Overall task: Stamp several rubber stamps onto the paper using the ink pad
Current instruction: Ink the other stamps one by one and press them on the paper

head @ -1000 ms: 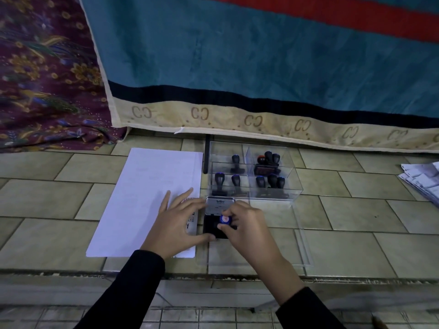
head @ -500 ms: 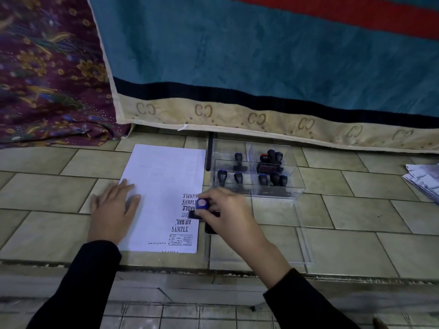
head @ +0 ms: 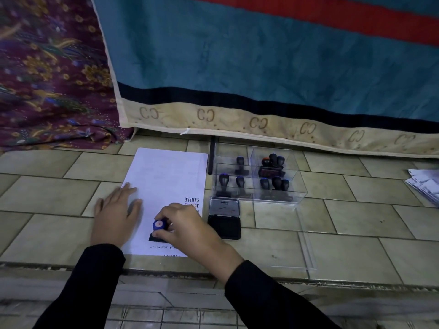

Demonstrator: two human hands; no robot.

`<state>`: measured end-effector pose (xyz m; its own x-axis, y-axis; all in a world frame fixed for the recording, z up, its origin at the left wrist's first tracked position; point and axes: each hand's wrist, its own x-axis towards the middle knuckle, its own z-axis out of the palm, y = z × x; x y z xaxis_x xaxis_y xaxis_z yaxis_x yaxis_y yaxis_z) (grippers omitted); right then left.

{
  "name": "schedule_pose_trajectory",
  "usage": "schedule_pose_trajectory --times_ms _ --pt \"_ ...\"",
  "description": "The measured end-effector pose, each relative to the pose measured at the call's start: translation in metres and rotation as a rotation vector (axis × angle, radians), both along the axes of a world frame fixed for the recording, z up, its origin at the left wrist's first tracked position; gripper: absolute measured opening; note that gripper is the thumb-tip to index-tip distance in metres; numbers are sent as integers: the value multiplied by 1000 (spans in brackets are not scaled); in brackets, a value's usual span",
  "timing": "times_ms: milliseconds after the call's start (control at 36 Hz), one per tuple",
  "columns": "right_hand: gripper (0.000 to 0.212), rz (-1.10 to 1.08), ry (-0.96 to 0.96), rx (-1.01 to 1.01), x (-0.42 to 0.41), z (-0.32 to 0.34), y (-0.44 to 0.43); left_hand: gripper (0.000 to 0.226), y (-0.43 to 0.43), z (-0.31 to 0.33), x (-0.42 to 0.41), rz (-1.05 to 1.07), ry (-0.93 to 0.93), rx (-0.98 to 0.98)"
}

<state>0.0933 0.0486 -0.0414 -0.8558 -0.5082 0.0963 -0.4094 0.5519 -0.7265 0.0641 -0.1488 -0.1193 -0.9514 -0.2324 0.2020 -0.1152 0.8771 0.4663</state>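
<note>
A white sheet of paper (head: 166,176) lies on the tiled ledge, with black printed stamp marks along its right and near edges. My right hand (head: 187,229) grips a rubber stamp with a blue-topped handle (head: 159,224) and holds its black base down on the near part of the paper. My left hand (head: 115,214) lies flat on the paper's left edge, fingers straight. The open black ink pad (head: 225,226) sits just right of the paper, its lid standing up behind it. A clear plastic box (head: 297,186) behind the pad holds several more stamps.
The box's clear lid (head: 306,252) lies flat on the tiles to the right of the pad. A black pen (head: 211,157) lies between paper and box. A stack of papers (head: 425,184) is at the far right. Hanging cloth (head: 261,67) closes off the back.
My right hand carried the stamp from the ink pad leftward and set it down on the paper's near part. My left hand moved from the pad to the paper's left edge.
</note>
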Motion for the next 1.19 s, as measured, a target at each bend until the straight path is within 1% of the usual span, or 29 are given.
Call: schedule_pose_trajectory --times_ms 445,639,778,945,1084,1195 --pt "15 22 21 44 1 -6 -5 34 0 -1 1 1 -2 9" --pt "7 54 110 115 9 -11 -10 35 -1 -5 -1 5 -2 7" --pt "6 -8 78 100 4 -4 -13 50 -3 -8 -2 1 -9 7" --pt "3 49 142 186 18 -6 -16 46 -3 -11 -3 6 0 -7" --pt "3 -16 71 142 10 -1 -17 54 -4 -11 -2 10 -16 -2" --pt "3 10 96 155 12 -2 -17 55 -3 -9 -3 12 -14 -10"
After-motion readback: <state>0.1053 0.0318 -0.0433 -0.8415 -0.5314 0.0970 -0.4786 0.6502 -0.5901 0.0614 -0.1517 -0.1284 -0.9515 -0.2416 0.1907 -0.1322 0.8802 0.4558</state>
